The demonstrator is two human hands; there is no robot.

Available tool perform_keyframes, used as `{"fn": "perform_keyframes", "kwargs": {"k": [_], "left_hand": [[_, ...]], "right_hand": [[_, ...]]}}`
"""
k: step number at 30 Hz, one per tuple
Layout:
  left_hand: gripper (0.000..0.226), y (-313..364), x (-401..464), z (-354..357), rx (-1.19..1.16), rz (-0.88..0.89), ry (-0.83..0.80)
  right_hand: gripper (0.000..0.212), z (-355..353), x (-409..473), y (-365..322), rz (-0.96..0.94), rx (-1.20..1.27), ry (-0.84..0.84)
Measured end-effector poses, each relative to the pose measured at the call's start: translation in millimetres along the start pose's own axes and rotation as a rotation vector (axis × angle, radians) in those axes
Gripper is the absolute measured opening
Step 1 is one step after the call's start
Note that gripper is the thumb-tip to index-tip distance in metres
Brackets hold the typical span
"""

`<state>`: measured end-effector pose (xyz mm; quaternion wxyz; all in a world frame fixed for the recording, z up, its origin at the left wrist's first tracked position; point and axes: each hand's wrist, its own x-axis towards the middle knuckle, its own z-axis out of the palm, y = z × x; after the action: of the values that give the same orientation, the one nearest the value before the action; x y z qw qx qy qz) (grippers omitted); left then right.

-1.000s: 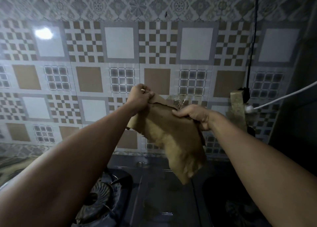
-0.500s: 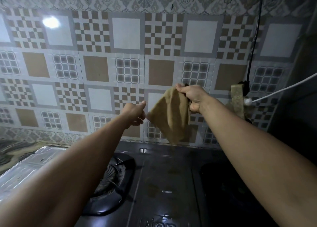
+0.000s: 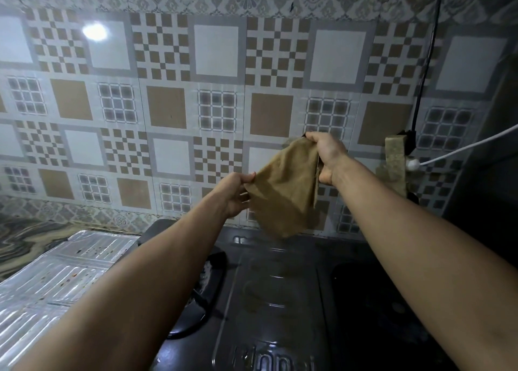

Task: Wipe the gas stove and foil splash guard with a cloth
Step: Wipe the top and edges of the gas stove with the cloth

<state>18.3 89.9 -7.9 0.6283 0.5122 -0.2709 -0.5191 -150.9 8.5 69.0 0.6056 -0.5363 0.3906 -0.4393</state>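
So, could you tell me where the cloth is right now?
The cloth hangs mid-frame in the head view, held between the left hand and right hand, above the stove.

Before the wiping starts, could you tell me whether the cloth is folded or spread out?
Partly spread: the cloth hangs loosely above the stove between the right hand and left hand.

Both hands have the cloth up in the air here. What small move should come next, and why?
Probably lower the cloth onto the stove top: the right hand and left hand hold it spread clear above the stove, touching neither it nor the spotted foil guard.
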Motion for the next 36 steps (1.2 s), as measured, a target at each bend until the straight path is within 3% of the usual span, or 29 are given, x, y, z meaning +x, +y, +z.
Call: {"fn": "perform_keyframes", "kwargs": {"k": [4, 7, 9, 15, 17, 20, 22, 24, 26, 28, 32, 36], "left_hand": [[0.008, 13.4, -2.5, -0.6, -0.049, 0.109, 0.192], [0.037, 27.5, 3.5, -3.5, 0.130, 0.177, 0.345], [0.045, 36.9, 2.2, -3.9, 0.290, 0.258, 0.415], [0.026, 59.2, -4.4, -20.7, 0.579, 0.387, 0.307], [0.018, 62.7, -5.0, -27.4, 0.725, 0.447, 0.335], [0.014, 66.7, -8.9, -28.1, 0.905, 0.483, 0.348], [0.013, 69.3, -11.3, -27.0, 0.945, 0.467, 0.321], [0.010, 70.8, -13.8, -26.8, 0.866, 0.411, 0.234], [0.007, 69.1, -18.1, -27.2, 0.727, 0.298, 0.153], [0.013, 62.6, -17.7, -27.9, 0.660, 0.183, 0.137], [0.009, 42.2, -17.0, -20.6, 0.594, 0.050, 0.183], [0.004, 25.4, -19.4, -2.6, 0.497, 0.007, 0.151]], "right_hand": [[0.009, -6.5, 2.7, 7.3, -0.051, -0.100, 0.211], [0.017, -10.7, 7.9, 19.9, -0.013, -0.095, 0.305], [0.025, -11.9, 9.7, 28.0, 0.018, -0.068, 0.296], [0.037, -17.1, 12.3, 40.3, -0.030, -0.073, 0.152], [0.031, -20.6, 9.8, 39.3, -0.127, -0.272, 0.106], [0.019, -21.0, 4.8, 37.3, -0.362, -0.779, 0.097], [0.021, -19.5, 2.1, 35.3, -0.406, -0.905, 0.093], [0.032, -20.8, 7.5, 36.0, -0.338, -0.847, 0.081], [0.038, -20.5, 9.7, 38.4, -0.217, -0.598, 0.021], [0.031, -18.6, 9.7, 44.2, -0.089, -0.389, -0.026], [0.016, -12.0, 4.0, 60.4, 0.077, -0.311, -0.011], [0.019, -1.9, -4.7, 72.0, 0.258, 0.061, -0.154]]}}
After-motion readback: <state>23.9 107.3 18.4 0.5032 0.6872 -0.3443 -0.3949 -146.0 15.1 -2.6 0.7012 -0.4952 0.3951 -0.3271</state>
